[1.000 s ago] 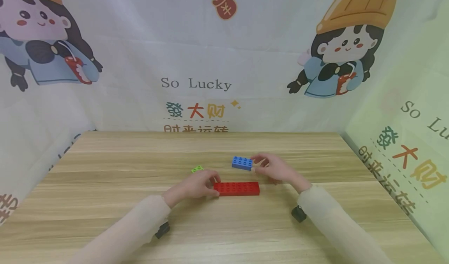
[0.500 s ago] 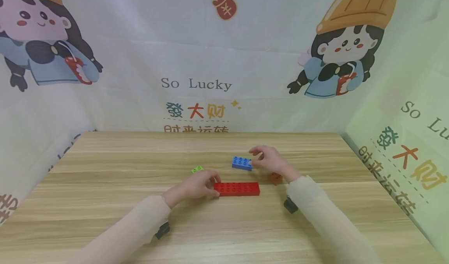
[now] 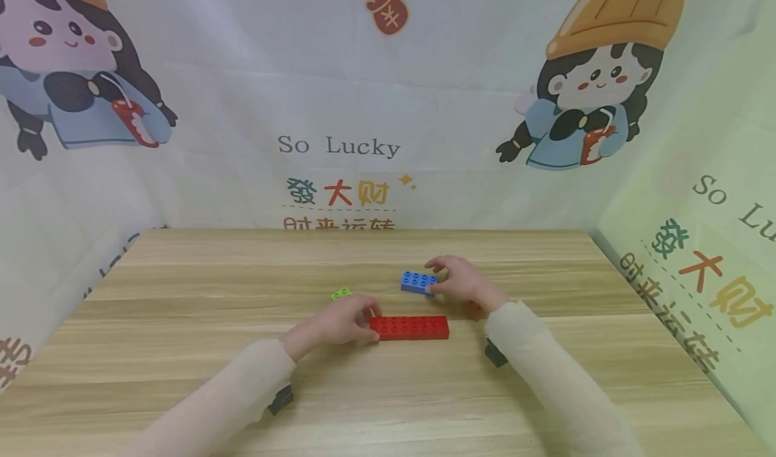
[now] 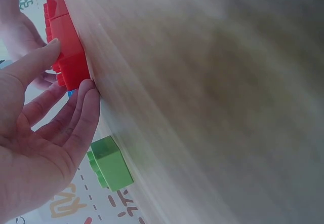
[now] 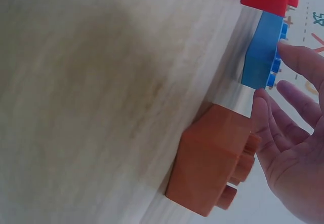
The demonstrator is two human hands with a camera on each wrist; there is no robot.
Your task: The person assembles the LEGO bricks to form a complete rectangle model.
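Observation:
In the head view my left hand [image 3: 345, 319] holds the left end of a long red toy building brick [image 3: 412, 327], which lies studs up on the table. The left wrist view has its thumb [image 4: 50, 51] against the brick's side. Farther back lies a blue brick [image 3: 417, 282] with two rows of studs. My right hand [image 3: 462, 282] is at its right end, thumb [image 5: 293, 57] touching or just in front of it; the index finger is raised apart from it. Below the right wrist is an orange brick [image 5: 207, 158], mostly hidden in the head view.
A light green brick [image 4: 112, 165] lies beyond my left hand, partly covered by it in the head view. The wooden table [image 3: 242, 261] meets a printed cloth backdrop [image 3: 455, 174] at the back and sides.
My right hand has moved left, its thumb coming over the near right corner of the blue brick. The left hand and the red brick stay in place.

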